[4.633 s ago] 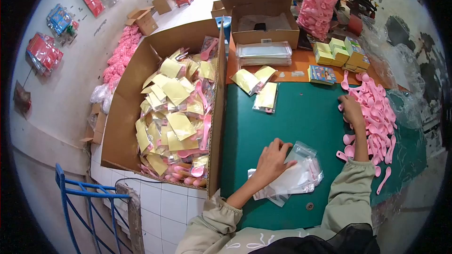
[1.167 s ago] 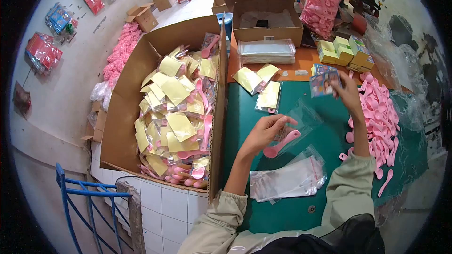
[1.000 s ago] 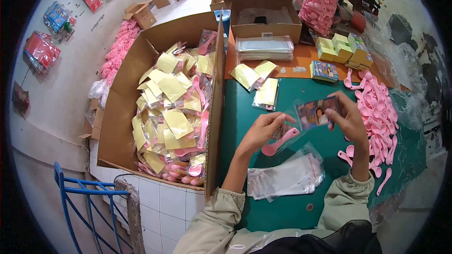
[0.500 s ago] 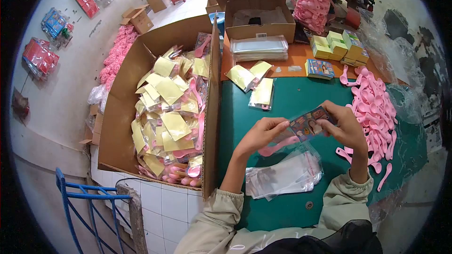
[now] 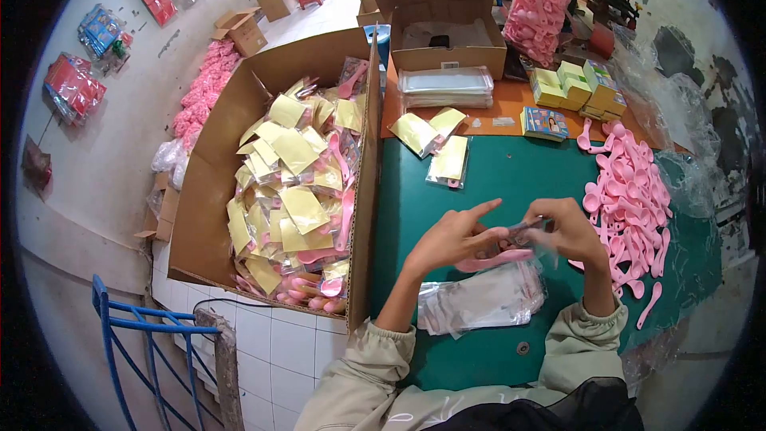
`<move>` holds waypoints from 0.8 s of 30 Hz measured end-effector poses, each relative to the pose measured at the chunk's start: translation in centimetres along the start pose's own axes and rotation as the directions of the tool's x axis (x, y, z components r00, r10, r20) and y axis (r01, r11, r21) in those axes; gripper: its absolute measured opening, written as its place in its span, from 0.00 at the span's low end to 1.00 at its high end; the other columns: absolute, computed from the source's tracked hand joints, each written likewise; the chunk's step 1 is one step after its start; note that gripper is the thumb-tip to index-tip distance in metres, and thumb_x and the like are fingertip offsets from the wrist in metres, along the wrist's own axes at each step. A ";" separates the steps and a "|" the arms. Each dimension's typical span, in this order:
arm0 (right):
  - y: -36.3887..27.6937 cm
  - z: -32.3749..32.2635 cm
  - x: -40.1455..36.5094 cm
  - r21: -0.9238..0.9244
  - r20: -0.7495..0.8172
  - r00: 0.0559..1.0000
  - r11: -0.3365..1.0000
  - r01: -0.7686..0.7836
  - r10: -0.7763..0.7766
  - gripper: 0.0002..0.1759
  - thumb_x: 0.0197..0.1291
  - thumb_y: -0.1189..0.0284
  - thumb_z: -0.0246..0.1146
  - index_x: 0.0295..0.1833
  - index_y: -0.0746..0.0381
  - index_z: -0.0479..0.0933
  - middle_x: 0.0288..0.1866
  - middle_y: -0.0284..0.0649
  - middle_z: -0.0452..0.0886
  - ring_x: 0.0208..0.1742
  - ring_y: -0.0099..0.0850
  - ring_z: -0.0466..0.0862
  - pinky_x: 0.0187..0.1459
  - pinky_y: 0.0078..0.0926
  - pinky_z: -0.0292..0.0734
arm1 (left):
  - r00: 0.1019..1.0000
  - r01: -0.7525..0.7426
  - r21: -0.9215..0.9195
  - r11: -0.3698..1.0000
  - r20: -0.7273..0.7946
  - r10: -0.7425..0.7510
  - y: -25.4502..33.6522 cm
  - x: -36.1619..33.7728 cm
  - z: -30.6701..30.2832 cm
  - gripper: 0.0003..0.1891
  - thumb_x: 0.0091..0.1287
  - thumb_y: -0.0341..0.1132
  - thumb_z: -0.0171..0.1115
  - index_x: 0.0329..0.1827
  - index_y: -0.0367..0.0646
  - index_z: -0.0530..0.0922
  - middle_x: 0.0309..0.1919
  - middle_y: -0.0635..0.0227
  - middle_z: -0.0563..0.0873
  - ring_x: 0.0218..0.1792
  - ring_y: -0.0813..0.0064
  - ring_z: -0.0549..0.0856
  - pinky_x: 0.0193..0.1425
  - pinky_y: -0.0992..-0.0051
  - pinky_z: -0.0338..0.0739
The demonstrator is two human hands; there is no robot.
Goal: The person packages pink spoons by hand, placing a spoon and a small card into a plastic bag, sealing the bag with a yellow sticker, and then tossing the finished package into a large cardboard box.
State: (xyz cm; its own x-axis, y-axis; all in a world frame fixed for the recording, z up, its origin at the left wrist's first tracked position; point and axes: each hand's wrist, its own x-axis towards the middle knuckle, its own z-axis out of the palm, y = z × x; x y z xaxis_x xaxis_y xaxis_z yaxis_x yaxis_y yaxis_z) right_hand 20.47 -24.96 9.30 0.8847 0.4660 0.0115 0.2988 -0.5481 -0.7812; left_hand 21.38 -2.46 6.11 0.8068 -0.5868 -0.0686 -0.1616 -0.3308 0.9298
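Note:
Both my hands meet above the green table [image 5: 487, 174]. My left hand [image 5: 456, 239] has its fingers closed on a clear bag with a pink spoon [image 5: 493, 260] inside. My right hand [image 5: 565, 230] grips the bag's other end, which is tilted and blurred, so the card in it barely shows. Just below lies a stack of empty clear bags [image 5: 479, 303]. To the right is a heap of pink spoons [image 5: 629, 199]. Three filled packets with yellow backs [image 5: 449, 158] lie beyond my hands.
A large carton [image 5: 365, 191] full of packed bags stands at the left. Toward the back are an open box [image 5: 451, 60], stacked clear sleeves [image 5: 445, 86], card stacks [image 5: 544, 122] and a tall bag of pink spoons [image 5: 540, 12]. Someone sits far back.
The bag has turned from showing its card face to being tilted nearly edge-on. My hands have come closer together, and my left index finger now points outward. The camera view has shifted slightly.

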 end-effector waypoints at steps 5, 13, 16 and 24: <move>0.5 -0.4 -1.6 0.309 -0.160 0.960 0.935 -0.172 0.230 0.10 0.47 0.75 0.71 0.27 0.65 0.75 0.25 0.32 0.78 0.29 0.18 0.75 0.30 0.18 0.69 | 0.991 -0.132 -0.426 0.895 -0.090 0.103 -1.8 -2.0 -0.2 0.36 0.61 0.30 0.66 0.71 0.46 0.57 0.36 0.64 0.85 0.38 0.82 0.81 0.41 0.81 0.75; -0.4 0.2 -3.9 0.309 -0.108 0.962 0.928 -0.208 0.252 0.09 0.47 0.78 0.70 0.27 0.66 0.74 0.23 0.29 0.76 0.29 0.16 0.73 0.30 0.17 0.69 | 0.976 -0.128 -0.314 0.941 -0.211 0.062 -1.2 -4.1 3.0 0.37 0.63 0.29 0.63 0.72 0.47 0.52 0.41 0.57 0.84 0.42 0.76 0.83 0.47 0.75 0.80; 0.6 2.2 -3.5 0.156 -0.422 0.897 0.985 -0.067 0.128 0.09 0.46 0.77 0.70 0.28 0.67 0.75 0.23 0.32 0.76 0.28 0.18 0.75 0.31 0.17 0.69 | 0.916 -0.154 -0.199 0.968 -0.396 0.064 -2.4 -4.8 4.9 0.34 0.68 0.33 0.56 0.73 0.47 0.48 0.44 0.52 0.82 0.44 0.70 0.84 0.47 0.72 0.82; -0.1 5.8 -3.1 -0.148 0.208 0.960 0.964 0.221 -0.188 0.20 0.53 0.67 0.65 0.51 0.63 0.73 0.47 0.47 0.76 0.46 0.44 0.78 0.46 0.36 0.74 | 0.977 0.130 -0.707 0.695 -0.027 -0.211 -4.8 -7.9 6.8 0.29 0.76 0.35 0.38 0.75 0.51 0.36 0.47 0.51 0.81 0.48 0.65 0.83 0.50 0.67 0.81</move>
State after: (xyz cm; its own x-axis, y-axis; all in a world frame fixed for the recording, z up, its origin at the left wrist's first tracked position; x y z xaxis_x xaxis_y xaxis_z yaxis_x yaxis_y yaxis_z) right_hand 15.59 -22.37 5.70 0.7183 0.6952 0.0281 0.5366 -0.5277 -0.6585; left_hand 11.92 -1.23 -0.29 0.8379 -0.4837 -0.2529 0.3946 0.2166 0.8930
